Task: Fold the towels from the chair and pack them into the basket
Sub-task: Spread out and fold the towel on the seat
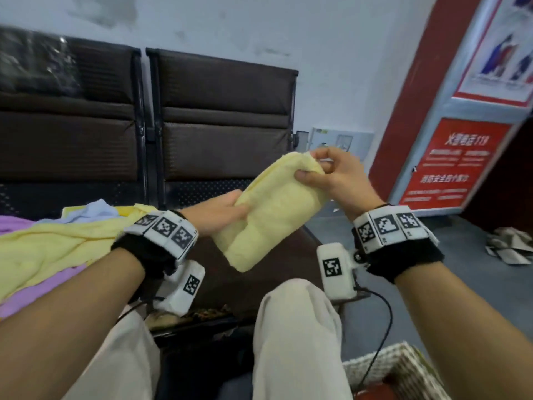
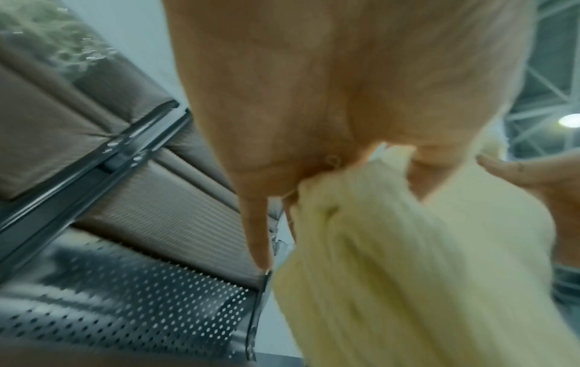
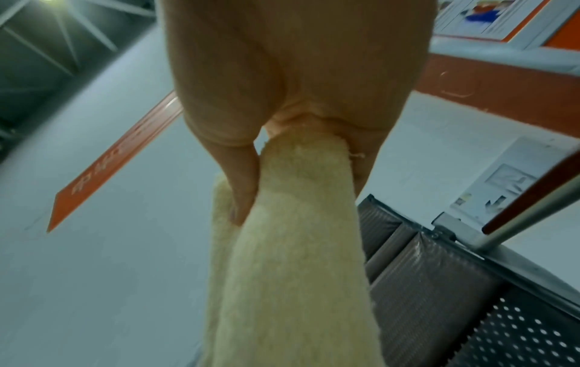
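I hold a folded pale yellow towel [image 1: 271,215] in the air above my knees, tilted up to the right. My left hand [image 1: 227,210] grips its left side, thumb on top. My right hand [image 1: 314,168] pinches its upper right corner. The left wrist view shows the towel [image 2: 408,260] bunched under my left hand [image 2: 313,178]; the right wrist view shows the towel [image 3: 301,248] hanging from my right hand [image 3: 301,139]. More towels lie on the chair seat at left: yellow [image 1: 49,252], purple [image 1: 37,290] and light blue [image 1: 92,212]. A woven basket [image 1: 403,368] stands at the bottom right.
A row of dark brown chairs [image 1: 219,111] with perforated metal seats stands against the white wall. A red notice board [image 1: 450,163] stands at right, crumpled paper [image 1: 507,243] lies on the grey floor. My knees in light trousers [image 1: 297,327] are below the towel.
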The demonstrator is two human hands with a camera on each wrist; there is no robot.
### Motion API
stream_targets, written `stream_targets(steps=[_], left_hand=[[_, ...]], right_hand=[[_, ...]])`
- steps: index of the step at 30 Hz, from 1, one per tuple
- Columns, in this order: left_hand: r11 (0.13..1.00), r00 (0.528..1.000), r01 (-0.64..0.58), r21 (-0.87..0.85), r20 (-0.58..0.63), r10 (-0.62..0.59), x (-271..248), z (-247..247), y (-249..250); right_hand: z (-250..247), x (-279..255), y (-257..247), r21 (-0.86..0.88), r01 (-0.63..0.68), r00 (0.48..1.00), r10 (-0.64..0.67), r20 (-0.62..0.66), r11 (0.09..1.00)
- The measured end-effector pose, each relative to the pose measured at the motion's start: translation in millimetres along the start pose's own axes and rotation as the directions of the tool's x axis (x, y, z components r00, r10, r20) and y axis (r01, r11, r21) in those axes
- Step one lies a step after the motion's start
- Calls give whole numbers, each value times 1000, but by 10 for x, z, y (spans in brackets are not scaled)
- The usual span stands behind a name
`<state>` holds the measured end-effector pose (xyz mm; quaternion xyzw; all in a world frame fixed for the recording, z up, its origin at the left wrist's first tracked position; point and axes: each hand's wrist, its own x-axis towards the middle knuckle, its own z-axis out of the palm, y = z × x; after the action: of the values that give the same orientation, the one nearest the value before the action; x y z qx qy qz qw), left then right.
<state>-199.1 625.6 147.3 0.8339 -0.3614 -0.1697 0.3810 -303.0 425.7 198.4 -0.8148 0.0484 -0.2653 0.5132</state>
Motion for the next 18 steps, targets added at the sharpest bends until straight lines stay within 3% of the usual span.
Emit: stream_targets(steps=[4,11,18], left_hand=[[979,996,-82,189,-8,85,101,211,449],[932,958,-218,288,246,148,492,1106,904],[946,842,-242,216,532,94,706,2506,628]], right_hand=[[-421,-172,201,99,-35,979,54,-198,995],[-1270,-879,1115,133,-234,894,267,-360,963],[-1643,-1825,2164,170,-493,756,516,-403,853]])
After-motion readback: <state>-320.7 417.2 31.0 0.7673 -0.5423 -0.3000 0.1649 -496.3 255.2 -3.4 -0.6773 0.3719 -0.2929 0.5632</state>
